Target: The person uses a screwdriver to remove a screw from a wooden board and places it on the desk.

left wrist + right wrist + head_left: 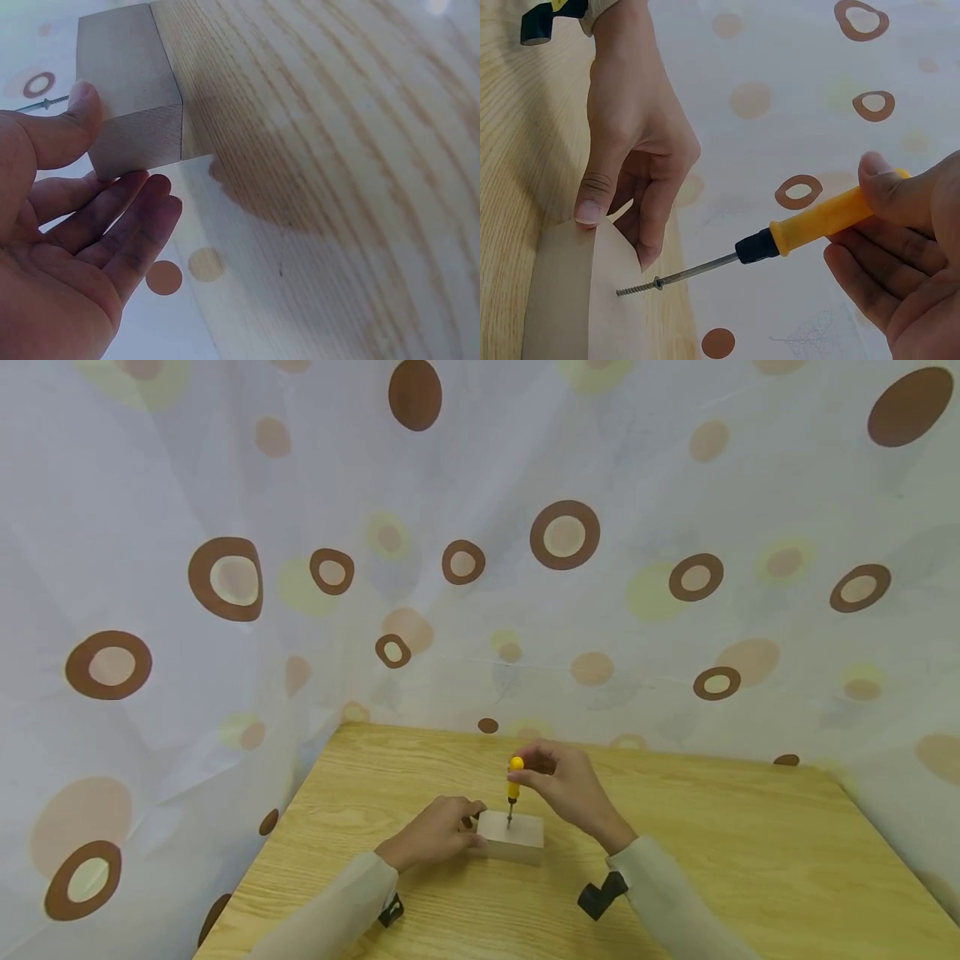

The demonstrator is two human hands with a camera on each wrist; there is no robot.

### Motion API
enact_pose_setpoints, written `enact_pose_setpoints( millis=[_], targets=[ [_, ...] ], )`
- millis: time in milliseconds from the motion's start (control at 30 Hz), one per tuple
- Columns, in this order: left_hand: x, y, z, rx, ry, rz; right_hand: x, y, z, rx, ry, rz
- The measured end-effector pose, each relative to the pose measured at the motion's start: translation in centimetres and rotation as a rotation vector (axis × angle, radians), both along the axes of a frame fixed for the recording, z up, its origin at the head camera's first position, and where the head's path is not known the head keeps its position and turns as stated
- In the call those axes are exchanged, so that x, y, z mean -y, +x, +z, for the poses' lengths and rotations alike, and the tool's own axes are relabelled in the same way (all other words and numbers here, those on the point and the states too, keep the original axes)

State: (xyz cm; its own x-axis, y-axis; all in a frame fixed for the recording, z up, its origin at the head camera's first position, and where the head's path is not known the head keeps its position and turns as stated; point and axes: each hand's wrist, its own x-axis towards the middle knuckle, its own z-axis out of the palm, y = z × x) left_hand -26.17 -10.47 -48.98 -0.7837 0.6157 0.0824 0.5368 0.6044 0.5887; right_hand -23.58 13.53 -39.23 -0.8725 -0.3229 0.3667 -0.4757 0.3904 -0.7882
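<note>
A pale wooden block lies on the table. My left hand holds its left end, with the thumb on the near edge and fingers at the far side. In the left wrist view the thumb presses the block. Above the block, my right hand pinches the yellow handle of a screwdriver between thumb and fingers. The screwdriver's shaft meets the head of a screw, whose tip touches the block's top face. Much of the screw's thread shows above the wood.
The wood-grain table extends on both sides of the block. A white sheet with brown and beige dots hangs behind the table and along its sides. Black camera mounts are worn at both wrists.
</note>
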Motion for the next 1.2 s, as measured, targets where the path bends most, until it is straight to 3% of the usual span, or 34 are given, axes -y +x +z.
enact_pose_setpoints(
  millis=[167, 567, 900, 1200],
  targets=[
    [0.05, 0.04, -0.06, 0.004, -0.010, 0.017, -0.17, -0.06, 0.25, 0.011, 0.028, 0.054],
    [-0.02, 0.20, -0.19, -0.004, -0.012, 0.009, 0.16, 0.09, -0.27, -0.068, 0.035, -0.024],
    [0.12, 0.09, -0.14, 0.010, -0.001, 0.006, 0.31, -0.04, -0.45, -0.033, 0.043, 0.035],
    [-0.08, 0.08, -0.09, -0.006, -0.011, 0.005, 0.32, 0.19, -0.73, -0.016, -0.016, -0.137]
  ],
)
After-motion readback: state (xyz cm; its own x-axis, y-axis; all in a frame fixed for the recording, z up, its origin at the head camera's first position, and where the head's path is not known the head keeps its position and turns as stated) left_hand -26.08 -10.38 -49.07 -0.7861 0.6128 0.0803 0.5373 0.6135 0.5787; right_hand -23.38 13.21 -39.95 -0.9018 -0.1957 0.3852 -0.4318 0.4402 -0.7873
